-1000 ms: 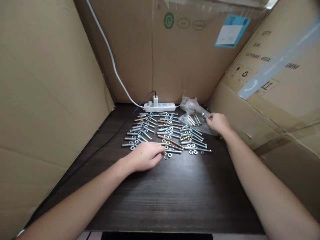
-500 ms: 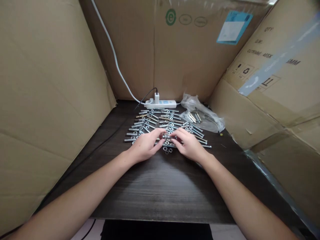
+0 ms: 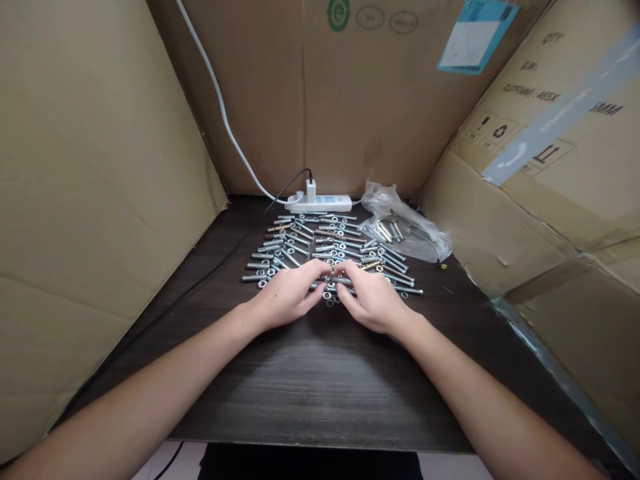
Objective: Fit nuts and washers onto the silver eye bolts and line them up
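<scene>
My left hand [image 3: 290, 292] and my right hand [image 3: 373, 293] meet fingertip to fingertip over the front of a spread of metal hardware. Thumbs and forefingers pinch a small metal fastener [image 3: 331, 276] between them; the fingers hide most of it. Around my hands lie rows of long bolts [image 3: 400, 275], metal sleeves [image 3: 257, 266], and loose washers and nuts [image 3: 263, 284]. A few washers [image 3: 329, 303] rest just under the fingertips. Both wrists hang a little above the dark tabletop [image 3: 320, 387].
Behind the hardware stands a white power strip [image 3: 343, 203] with a charger [image 3: 311, 193] plugged in. A clear plastic bag [image 3: 431, 244] with bolts inside lies at back right. A black cable [image 3: 190, 288] crosses the left side. Cardboard walls [image 3: 90, 167] enclose the table.
My fingertips have come closer together around the small fastener, covering more of it. The right hand has shifted slightly left. The view has tilted a little downward.
</scene>
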The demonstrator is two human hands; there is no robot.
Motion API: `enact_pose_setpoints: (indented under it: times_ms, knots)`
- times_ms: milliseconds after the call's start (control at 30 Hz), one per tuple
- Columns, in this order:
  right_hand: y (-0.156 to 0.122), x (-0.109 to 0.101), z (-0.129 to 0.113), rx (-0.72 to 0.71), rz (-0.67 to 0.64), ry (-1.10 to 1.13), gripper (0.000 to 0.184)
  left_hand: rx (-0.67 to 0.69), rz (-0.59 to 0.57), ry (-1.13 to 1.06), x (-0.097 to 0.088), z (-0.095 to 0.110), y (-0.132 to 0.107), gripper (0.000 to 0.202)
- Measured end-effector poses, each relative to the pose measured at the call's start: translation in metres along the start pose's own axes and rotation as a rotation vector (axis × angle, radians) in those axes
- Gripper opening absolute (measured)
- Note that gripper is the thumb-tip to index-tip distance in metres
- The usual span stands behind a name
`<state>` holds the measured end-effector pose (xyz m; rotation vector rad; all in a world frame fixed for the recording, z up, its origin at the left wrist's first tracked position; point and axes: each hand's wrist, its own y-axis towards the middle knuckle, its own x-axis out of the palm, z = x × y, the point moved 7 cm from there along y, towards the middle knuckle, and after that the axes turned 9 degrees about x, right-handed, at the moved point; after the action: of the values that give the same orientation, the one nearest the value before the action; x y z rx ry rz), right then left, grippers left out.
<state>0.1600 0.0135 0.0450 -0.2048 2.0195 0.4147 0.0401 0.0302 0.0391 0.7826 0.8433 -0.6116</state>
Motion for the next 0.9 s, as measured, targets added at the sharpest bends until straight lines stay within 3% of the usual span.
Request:
enact_pose_setpoints:
  times_ms: [167, 533, 700, 800, 900]
  knots:
    - [0.0, 0.004, 0.0, -0.027, -0.014, -0.02, 0.023, 0.003, 0.002, -0.013, 0.0, 0.0, -0.001, 0.025]
    - [-0.001, 0.007, 0.0, -0.09, 0.085, -0.029, 0.025, -0.004, -0.018, -0.051, 0.003, 0.002, 0.0, 0.018]
    - [-0.001, 0.014, -0.003, -0.114, 0.068, -0.057, 0.025, -0.029, -0.037, -0.052, 0.009, -0.003, 0.0, 0.032]
    - [-0.001, 0.014, -0.003, -0.117, 0.077, -0.045, 0.026, -0.053, 0.002, -0.052, 0.006, -0.005, -0.001, 0.034]
    - [-0.001, 0.012, -0.001, -0.106, 0.1, -0.041, 0.025, -0.043, 0.095, -0.116, -0.001, -0.002, -0.002, 0.022]
